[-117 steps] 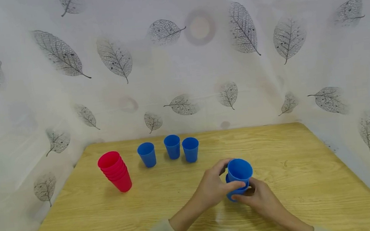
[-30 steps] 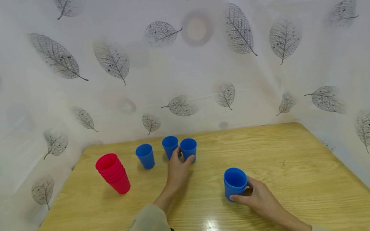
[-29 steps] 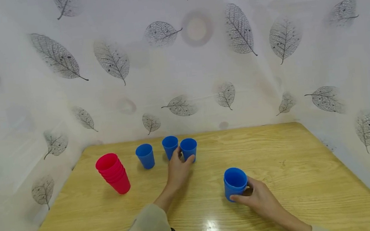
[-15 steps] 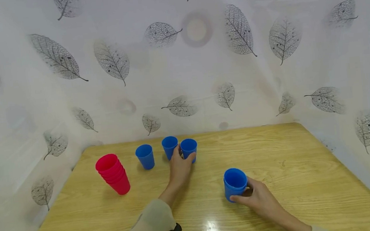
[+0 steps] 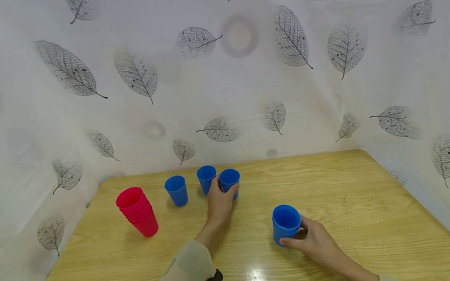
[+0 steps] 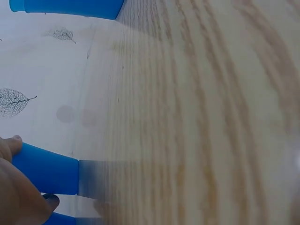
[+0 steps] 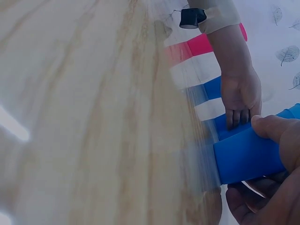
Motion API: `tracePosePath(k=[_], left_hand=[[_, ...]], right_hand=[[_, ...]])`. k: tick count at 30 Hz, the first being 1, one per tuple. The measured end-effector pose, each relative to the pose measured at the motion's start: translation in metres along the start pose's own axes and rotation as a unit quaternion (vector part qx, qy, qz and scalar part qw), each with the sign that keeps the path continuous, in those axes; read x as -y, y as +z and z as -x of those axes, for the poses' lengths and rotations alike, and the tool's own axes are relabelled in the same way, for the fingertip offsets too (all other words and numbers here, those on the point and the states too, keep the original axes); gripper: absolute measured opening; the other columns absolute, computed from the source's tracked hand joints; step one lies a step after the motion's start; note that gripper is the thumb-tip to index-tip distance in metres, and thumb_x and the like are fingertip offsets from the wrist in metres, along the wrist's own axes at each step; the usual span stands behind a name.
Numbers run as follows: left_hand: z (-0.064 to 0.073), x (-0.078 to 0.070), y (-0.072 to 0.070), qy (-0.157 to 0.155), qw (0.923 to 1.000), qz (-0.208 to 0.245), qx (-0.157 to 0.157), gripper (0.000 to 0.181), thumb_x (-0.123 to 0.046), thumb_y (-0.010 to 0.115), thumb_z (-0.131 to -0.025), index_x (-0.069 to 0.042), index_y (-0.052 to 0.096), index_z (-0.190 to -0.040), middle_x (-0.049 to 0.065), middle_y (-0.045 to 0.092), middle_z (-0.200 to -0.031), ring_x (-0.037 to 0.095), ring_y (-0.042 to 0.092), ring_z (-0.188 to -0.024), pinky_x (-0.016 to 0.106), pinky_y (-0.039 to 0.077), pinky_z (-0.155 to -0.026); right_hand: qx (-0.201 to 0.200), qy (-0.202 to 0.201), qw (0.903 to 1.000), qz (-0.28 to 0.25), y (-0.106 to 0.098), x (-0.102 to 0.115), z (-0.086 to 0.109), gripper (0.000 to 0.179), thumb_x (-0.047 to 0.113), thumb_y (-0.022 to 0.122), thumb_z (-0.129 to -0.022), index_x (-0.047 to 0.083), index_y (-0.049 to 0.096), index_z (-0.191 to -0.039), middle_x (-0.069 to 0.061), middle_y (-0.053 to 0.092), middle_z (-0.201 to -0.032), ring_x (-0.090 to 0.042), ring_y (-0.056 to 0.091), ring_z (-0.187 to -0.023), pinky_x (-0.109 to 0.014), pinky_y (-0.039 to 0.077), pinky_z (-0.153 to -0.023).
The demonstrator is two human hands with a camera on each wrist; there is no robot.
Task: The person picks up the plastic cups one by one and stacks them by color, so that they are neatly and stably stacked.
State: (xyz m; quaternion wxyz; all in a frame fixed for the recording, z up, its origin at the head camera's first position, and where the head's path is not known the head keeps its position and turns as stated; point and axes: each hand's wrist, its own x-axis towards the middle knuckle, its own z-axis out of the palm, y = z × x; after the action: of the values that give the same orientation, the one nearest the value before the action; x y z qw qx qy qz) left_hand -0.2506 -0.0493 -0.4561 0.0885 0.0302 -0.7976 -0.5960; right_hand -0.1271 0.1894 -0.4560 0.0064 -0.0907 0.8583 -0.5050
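Observation:
In the head view my left hand (image 5: 219,202) grips a blue cup (image 5: 229,176) near the back of the table, thumb on its near right side. The left wrist view shows that cup (image 6: 49,171) between thumb and fingers, its base at the tabletop. My right hand (image 5: 316,242) holds two nested blue cups (image 5: 286,233) upright at the front right, thumb in front and fingers behind. From the right wrist, the outer cup (image 7: 248,157) stands against the table, with my left hand (image 7: 241,96) beyond it. Two more blue cups stand upright at the back: one (image 5: 206,178) beside my left hand, another (image 5: 177,191) farther left.
A stack of several nested red cups (image 5: 140,212) stands on the left of the wooden table (image 5: 347,210). Leaf-patterned white sheeting (image 5: 240,81) hangs behind the table and along both sides. A black object (image 5: 215,279) sits at my left sleeve.
My left hand has left the upper cup, which sits deeper in the lower one, and has moved back and left to another blue cup. Over the last second, both hands have hardly moved.

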Motion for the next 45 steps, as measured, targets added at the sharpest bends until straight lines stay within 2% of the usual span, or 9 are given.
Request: tracePosePath(k=[3,11,21,26,34,45], left_hand=[[0.002,-0.001,-0.002,0.004,1.0000,0.000,0.007,0.066,-0.024,0.076,-0.096,0.001,0.045,-0.149,0.020,0.051,-0.151,0.037,0.047,-0.141,0.054,0.040,-0.116],[0.008,-0.009,-0.017,0.011,0.9984,0.026,0.048,0.070,-0.025,0.078,-0.095,0.002,0.044,-0.150,0.022,0.051,-0.151,0.038,0.047,-0.141,0.053,0.041,-0.115],[0.030,-0.029,-0.036,0.078,0.9882,0.063,0.115,0.068,-0.026,0.078,-0.095,0.000,0.045,-0.149,0.021,0.053,-0.148,0.038,0.050,-0.139,0.052,0.042,-0.114],[0.043,-0.039,-0.043,0.099,0.9821,0.076,0.142,0.066,-0.025,0.078,-0.095,0.000,0.047,-0.147,0.019,0.055,-0.147,0.036,0.052,-0.138,0.049,0.043,-0.114],[0.057,-0.050,-0.045,0.116,0.9723,0.096,0.179,0.062,-0.023,0.078,-0.095,0.001,0.049,-0.144,0.018,0.059,-0.142,0.034,0.055,-0.135,0.046,0.045,-0.113],[0.070,-0.073,-0.041,0.120,0.9664,0.121,0.193,0.064,-0.023,0.079,-0.095,0.001,0.048,-0.145,0.017,0.062,-0.137,0.031,0.060,-0.129,0.046,0.048,-0.110]], right_hand=[[-0.002,0.000,1.0000,0.000,0.000,0.000,0.000,0.063,0.022,0.088,-0.083,-0.005,0.060,-0.133,-0.017,0.071,-0.118,-0.019,0.070,-0.092,-0.025,0.059,-0.076],[-0.004,0.001,1.0000,0.001,0.002,0.000,0.000,0.061,0.022,0.089,-0.083,-0.004,0.062,-0.132,-0.015,0.071,-0.116,-0.019,0.070,-0.092,-0.026,0.058,-0.076],[-0.005,0.019,0.9998,0.008,0.002,-0.001,0.000,0.062,0.023,0.089,-0.083,-0.003,0.062,-0.132,-0.014,0.071,-0.118,-0.017,0.069,-0.093,-0.025,0.058,-0.076],[-0.004,0.025,0.9996,0.009,0.002,0.000,-0.001,0.062,0.023,0.089,-0.083,-0.002,0.062,-0.132,-0.014,0.071,-0.118,-0.017,0.069,-0.093,-0.025,0.058,-0.077],[0.001,0.019,0.9998,0.007,0.001,-0.001,-0.001,0.061,0.023,0.088,-0.084,-0.002,0.062,-0.132,-0.014,0.071,-0.118,-0.017,0.069,-0.093,-0.026,0.058,-0.077],[0.002,0.001,1.0000,-0.001,0.001,-0.003,0.000,0.060,0.021,0.087,-0.084,-0.003,0.061,-0.132,-0.017,0.071,-0.119,-0.019,0.070,-0.095,-0.025,0.058,-0.078]])
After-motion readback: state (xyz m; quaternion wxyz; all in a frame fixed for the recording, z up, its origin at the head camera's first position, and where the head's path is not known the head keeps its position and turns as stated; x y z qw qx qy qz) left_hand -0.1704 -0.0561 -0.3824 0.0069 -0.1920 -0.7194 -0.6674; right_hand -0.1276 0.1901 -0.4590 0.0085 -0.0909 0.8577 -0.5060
